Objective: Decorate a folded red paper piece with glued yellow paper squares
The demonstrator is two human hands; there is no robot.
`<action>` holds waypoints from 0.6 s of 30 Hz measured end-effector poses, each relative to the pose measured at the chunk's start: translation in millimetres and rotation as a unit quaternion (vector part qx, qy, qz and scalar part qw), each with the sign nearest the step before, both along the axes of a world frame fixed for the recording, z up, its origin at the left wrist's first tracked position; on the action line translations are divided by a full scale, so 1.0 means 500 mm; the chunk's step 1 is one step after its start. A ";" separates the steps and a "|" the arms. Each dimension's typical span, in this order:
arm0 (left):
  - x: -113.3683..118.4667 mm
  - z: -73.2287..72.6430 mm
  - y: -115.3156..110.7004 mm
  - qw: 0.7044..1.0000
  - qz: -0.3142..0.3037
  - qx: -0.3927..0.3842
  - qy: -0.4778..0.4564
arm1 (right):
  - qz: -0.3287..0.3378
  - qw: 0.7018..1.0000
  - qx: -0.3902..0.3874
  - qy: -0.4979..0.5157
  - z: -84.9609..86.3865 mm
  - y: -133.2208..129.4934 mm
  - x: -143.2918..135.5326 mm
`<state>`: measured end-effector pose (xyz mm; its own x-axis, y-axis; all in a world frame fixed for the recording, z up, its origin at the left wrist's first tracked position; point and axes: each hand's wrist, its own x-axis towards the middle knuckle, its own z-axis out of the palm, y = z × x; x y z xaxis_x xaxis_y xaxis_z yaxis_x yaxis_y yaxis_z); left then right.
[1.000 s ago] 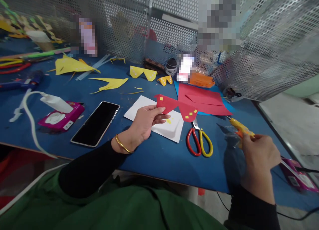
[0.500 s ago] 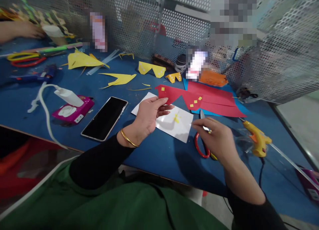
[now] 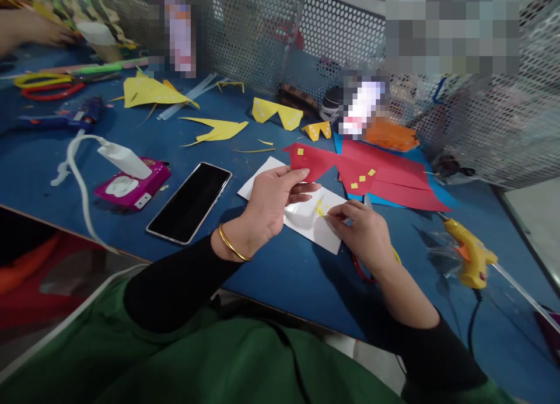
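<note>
My left hand (image 3: pixel 273 202) pinches a red paper cut-out shaped like glasses (image 3: pixel 356 170) between thumb and fingers, holding it up over the table. Small yellow squares are stuck on both of its ends. Beneath it lies a sheet of white paper (image 3: pixel 301 220) with a little heap of yellow paper bits (image 3: pixel 321 206). At the edge of that heap, the thumb and fingertips of my right hand (image 3: pixel 361 229) are closed together; anything between them is too small to make out. Red-and-yellow-handled scissors (image 3: pixel 362 271) lie partly hidden under my right hand.
A yellow glue gun (image 3: pixel 470 252) lies at the right. Red paper sheets (image 3: pixel 394 170) rest on blue ones behind. Left of me are a phone (image 3: pixel 190 202) and a magenta power socket (image 3: pixel 135 188). Yellow paper glasses (image 3: pixel 277 113) stand farther back. Another person's hand (image 3: pixel 39 27) is at far left.
My right hand has moved left, from beside the white sheet to the yellow bits on it. My left hand still holds the red cut-out. The whole view has shifted slightly.
</note>
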<state>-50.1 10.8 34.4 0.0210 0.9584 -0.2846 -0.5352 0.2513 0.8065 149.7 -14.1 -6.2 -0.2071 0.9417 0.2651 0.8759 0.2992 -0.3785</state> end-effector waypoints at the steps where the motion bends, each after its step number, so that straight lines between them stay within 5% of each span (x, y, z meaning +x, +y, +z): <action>1: 0.000 0.000 -0.001 1.000 -0.002 -0.001 0.001 | 0.009 1.000 0.018 -0.021 -0.004 -0.001 -0.002; 9: 0.002 -0.006 -0.003 1.000 -0.013 0.005 0.013 | 0.039 0.978 0.104 -0.174 -0.031 0.004 -0.021; 18: 0.003 -0.005 -0.003 1.000 -0.015 0.001 0.011 | 0.039 0.978 0.103 -0.176 -0.034 0.005 -0.022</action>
